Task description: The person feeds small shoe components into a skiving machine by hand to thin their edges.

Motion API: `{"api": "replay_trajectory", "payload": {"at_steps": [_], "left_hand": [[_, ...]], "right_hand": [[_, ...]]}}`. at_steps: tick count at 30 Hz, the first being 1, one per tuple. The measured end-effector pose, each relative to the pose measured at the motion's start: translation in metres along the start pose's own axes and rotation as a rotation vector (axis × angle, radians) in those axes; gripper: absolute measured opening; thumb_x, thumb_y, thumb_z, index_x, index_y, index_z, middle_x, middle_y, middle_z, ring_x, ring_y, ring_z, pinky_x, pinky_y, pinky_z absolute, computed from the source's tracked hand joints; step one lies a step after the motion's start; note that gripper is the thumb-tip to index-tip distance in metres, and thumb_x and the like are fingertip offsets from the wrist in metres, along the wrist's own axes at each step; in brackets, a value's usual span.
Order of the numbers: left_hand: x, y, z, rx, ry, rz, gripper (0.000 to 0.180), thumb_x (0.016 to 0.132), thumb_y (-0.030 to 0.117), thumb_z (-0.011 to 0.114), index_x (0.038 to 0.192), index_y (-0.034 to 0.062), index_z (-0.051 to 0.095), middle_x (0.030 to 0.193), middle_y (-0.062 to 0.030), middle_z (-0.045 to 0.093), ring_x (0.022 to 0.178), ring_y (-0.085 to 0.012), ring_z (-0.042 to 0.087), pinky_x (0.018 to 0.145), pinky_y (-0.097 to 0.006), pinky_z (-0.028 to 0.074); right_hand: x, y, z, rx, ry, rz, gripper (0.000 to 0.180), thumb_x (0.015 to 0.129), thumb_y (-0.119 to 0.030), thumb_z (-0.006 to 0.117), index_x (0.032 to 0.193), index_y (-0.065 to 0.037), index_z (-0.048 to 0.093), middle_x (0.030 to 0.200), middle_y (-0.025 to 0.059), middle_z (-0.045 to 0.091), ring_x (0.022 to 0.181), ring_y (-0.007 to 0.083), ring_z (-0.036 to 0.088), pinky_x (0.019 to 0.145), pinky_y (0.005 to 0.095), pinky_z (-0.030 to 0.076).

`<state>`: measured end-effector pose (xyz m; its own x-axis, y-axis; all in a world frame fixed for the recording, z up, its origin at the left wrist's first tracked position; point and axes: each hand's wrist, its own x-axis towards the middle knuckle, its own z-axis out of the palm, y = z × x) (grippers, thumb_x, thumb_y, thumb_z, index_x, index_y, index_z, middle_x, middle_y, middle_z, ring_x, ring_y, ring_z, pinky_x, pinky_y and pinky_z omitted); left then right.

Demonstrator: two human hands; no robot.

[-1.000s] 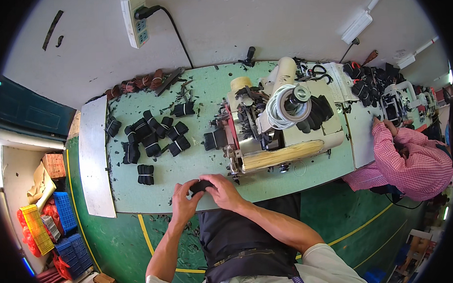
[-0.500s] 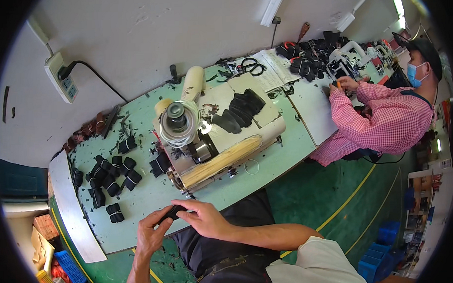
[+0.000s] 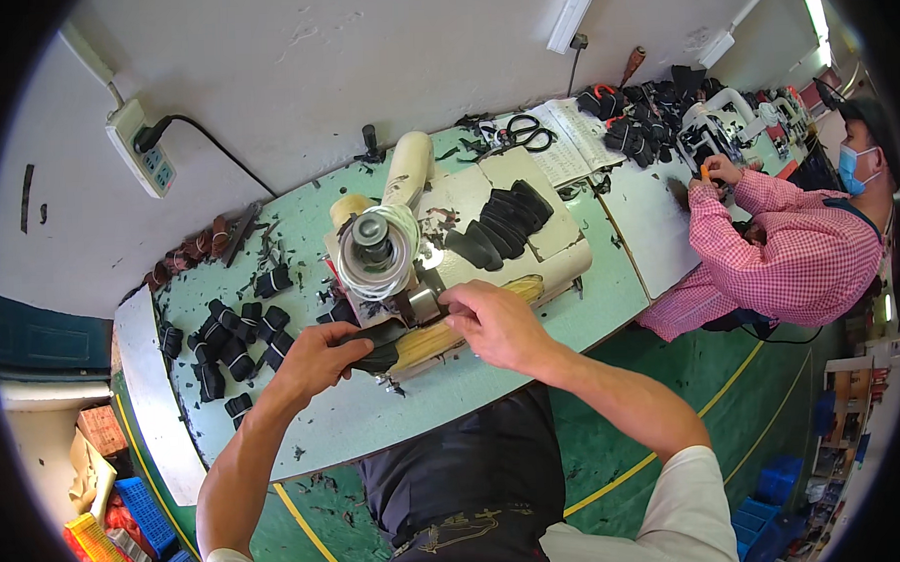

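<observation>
My left hand (image 3: pixel 317 365) grips flat black pieces (image 3: pixel 381 349) between thumb and fingers, at the front left of a cream-coloured bench machine (image 3: pixel 566 249). My right hand (image 3: pixel 499 324) has its fingers bent together beside the machine's shiny metal cylinder (image 3: pixel 424 303); whatever they pinch is hidden. Both hands are over the yellowish padded front edge (image 3: pixel 423 347). On the machine's top lies a fanned row of dark rounded pieces (image 3: pixel 502 223). A round metal knob (image 3: pixel 371 230) ringed by pale tubing stands behind the cylinder.
Tied black bundles (image 3: pixel 237 360) are scattered on the green table (image 3: pixel 307 430) at left, among dark scraps. Black scissors (image 3: pixel 530 133) and a written sheet (image 3: pixel 569 138) lie at the back. To the right, a co-worker in a checked pink top (image 3: pixel 775 225) handles a small piece.
Both hands have moved forward from the table's front edge to the machine and spread apart. The black pieces, held by both hands before, are now in the left at the machine's front.
</observation>
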<state>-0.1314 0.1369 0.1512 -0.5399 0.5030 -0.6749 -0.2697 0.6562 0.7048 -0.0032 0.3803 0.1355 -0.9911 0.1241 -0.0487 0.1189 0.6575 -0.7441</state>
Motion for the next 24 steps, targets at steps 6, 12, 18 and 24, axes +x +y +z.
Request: {"api": "replay_trajectory", "payload": {"at_steps": [6, 12, 18, 24], "left_hand": [[0.016, 0.016, 0.008, 0.044, -0.067, -0.01, 0.029, 0.093, 0.026, 0.068, 0.107, 0.0007, 0.072, 0.075, -0.0007, 0.062, 0.059, -0.0069, 0.052, 0.049, -0.025, 0.04], [0.007, 0.013, -0.003, -0.101, -0.163, 0.011, 0.032, 0.091, 0.024, 0.071, 0.113, -0.0004, 0.071, 0.079, -0.0023, 0.065, 0.065, -0.0072, 0.056, 0.049, -0.024, 0.041], [0.009, 0.017, -0.002, 0.167, -0.047, -0.019, 0.034, 0.09, 0.031, 0.072, 0.109, 0.0028, 0.073, 0.072, -0.0007, 0.061, 0.062, -0.0064, 0.048, 0.05, -0.025, 0.035], [0.014, 0.021, -0.003, 0.123, -0.132, -0.072, 0.035, 0.088, 0.032, 0.072, 0.106, 0.0014, 0.073, 0.076, -0.0014, 0.064, 0.064, -0.01, 0.051, 0.058, -0.029, 0.041]], "right_hand": [[0.012, -0.015, -0.002, -0.093, 0.086, -0.09, 0.021, 0.089, -0.008, 0.065, 0.109, 0.0, 0.064, 0.089, 0.016, 0.061, 0.088, 0.0368, 0.063, 0.079, 0.0452, 0.05], [0.018, 0.005, 0.003, -0.052, -0.01, -0.097, 0.018, 0.087, -0.004, 0.062, 0.104, -0.002, 0.065, 0.093, 0.0161, 0.063, 0.092, 0.0376, 0.062, 0.079, 0.0452, 0.05], [0.015, -0.002, -0.005, 0.022, -0.097, -0.06, 0.015, 0.086, -0.002, 0.061, 0.1, -0.003, 0.067, 0.094, 0.0162, 0.063, 0.093, 0.0362, 0.062, 0.081, 0.0435, 0.05], [0.02, -0.008, 0.013, -0.113, -0.021, -0.088, 0.018, 0.086, -0.002, 0.062, 0.104, -0.004, 0.067, 0.094, 0.0158, 0.063, 0.096, 0.0357, 0.062, 0.083, 0.0425, 0.05]]}}
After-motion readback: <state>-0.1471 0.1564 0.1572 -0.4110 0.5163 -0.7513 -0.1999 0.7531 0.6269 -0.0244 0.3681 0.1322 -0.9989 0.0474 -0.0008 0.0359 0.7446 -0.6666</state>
